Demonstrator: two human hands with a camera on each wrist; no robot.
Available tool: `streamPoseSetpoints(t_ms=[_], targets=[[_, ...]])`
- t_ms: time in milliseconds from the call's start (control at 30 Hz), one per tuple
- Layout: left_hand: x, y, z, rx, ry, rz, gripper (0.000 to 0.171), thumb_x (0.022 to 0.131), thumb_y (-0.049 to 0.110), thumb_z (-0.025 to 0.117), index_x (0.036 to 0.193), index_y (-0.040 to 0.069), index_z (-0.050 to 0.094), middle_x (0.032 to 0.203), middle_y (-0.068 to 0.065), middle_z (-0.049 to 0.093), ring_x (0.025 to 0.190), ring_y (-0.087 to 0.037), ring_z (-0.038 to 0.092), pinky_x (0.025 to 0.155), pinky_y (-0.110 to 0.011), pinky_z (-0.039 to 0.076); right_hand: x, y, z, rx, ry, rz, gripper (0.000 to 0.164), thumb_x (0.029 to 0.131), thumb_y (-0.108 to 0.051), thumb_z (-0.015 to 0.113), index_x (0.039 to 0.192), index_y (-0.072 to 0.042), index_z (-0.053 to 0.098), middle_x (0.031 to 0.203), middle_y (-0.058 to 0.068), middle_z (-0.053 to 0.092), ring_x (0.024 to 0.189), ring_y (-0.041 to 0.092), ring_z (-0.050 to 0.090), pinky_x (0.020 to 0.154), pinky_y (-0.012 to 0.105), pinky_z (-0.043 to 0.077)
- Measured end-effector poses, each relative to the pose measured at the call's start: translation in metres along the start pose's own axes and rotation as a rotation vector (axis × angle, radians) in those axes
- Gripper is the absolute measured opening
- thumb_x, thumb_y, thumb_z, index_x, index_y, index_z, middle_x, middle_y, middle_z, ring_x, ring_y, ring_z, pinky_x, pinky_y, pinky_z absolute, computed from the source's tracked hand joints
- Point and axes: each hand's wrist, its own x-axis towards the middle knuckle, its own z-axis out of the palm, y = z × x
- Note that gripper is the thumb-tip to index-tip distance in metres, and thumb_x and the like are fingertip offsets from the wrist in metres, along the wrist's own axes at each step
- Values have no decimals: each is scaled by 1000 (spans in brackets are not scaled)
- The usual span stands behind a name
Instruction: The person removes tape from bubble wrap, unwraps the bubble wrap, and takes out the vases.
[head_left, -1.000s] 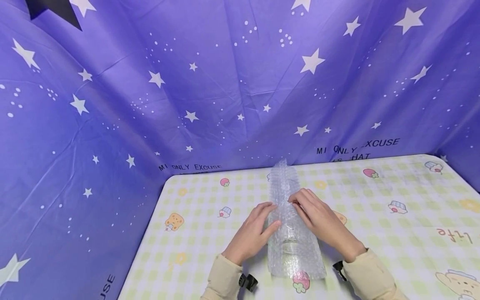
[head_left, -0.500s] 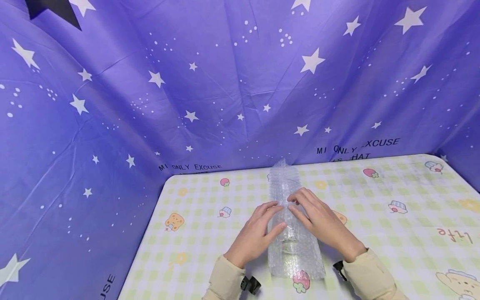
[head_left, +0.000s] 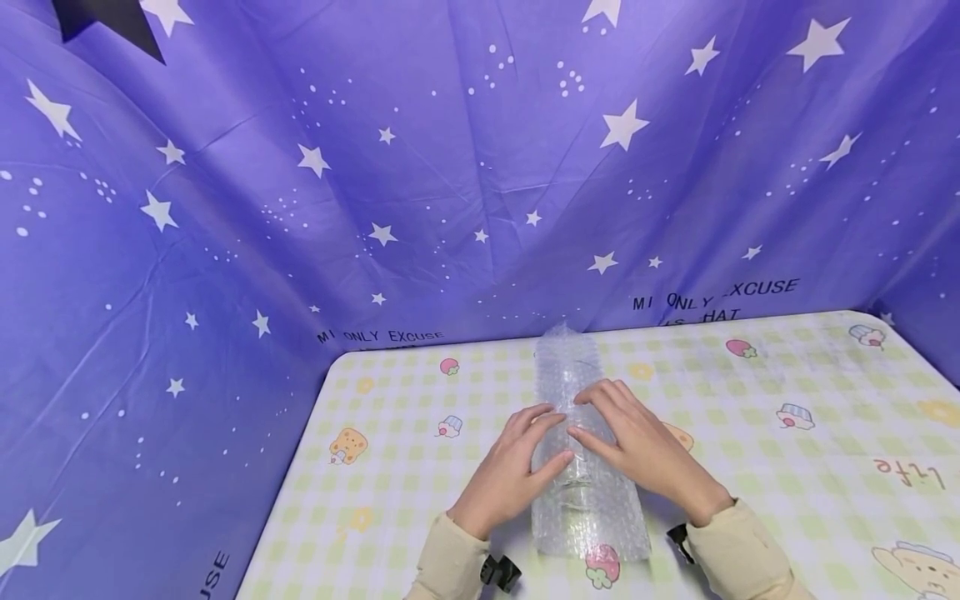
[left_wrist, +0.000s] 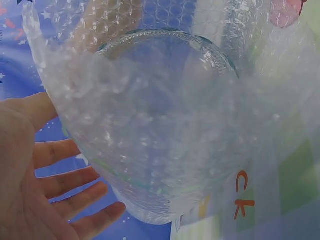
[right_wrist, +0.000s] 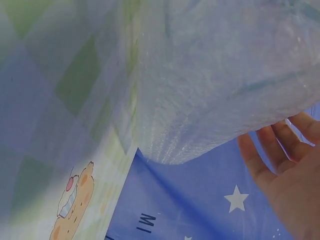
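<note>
A sheet of clear bubble wrap (head_left: 567, 358) lies lengthwise on the table, wrapped round a clear glass vessel (head_left: 577, 497). Through the near end of the wrap, the left wrist view shows the vessel's round rim (left_wrist: 160, 33); its exact kind is hard to tell. From the left, my left hand (head_left: 501, 475) rests its fingertips on top of the wrap, fingers spread and loosely bent. Opposite it, my right hand (head_left: 648, 442) touches the wrap from the right, thumb and fingers apart. The right wrist view shows several fingers (right_wrist: 287, 142) against the wrap's side.
The table (head_left: 405, 517) has a green-and-white checked cover with printed cartoon food. Behind and to the left hangs a purple curtain (head_left: 420, 183) with white stars. A dark wrist device (head_left: 500, 572) sits by the left sleeve.
My left hand has shifted slightly right, farther over the wrap. The right thumb has moved down, away from the right fingers. The wrap's upright edge now lies flatter.
</note>
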Motion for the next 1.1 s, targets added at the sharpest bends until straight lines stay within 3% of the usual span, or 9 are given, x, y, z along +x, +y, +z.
streamPoseSetpoints(t_ms=[500, 1100], targets=[[0, -4, -6, 20, 11, -24, 47, 95, 41, 46, 139, 26, 39, 144, 3, 33, 130, -14, 33, 102, -39, 37, 0, 3, -2, 0, 4, 4, 44, 88, -39, 60, 120, -10, 53, 118, -4, 49, 110, 12, 44, 90, 37, 46], [-1, -11, -10, 51, 19, -107, 51, 94, 40, 48, 138, 15, 42, 145, 0, 34, 129, -14, 36, 104, -34, 35, -4, 6, -5, -23, -26, 89, 47, 90, -42, 56, 125, -10, 51, 121, -2, 46, 113, 16, 43, 90, 42, 46]])
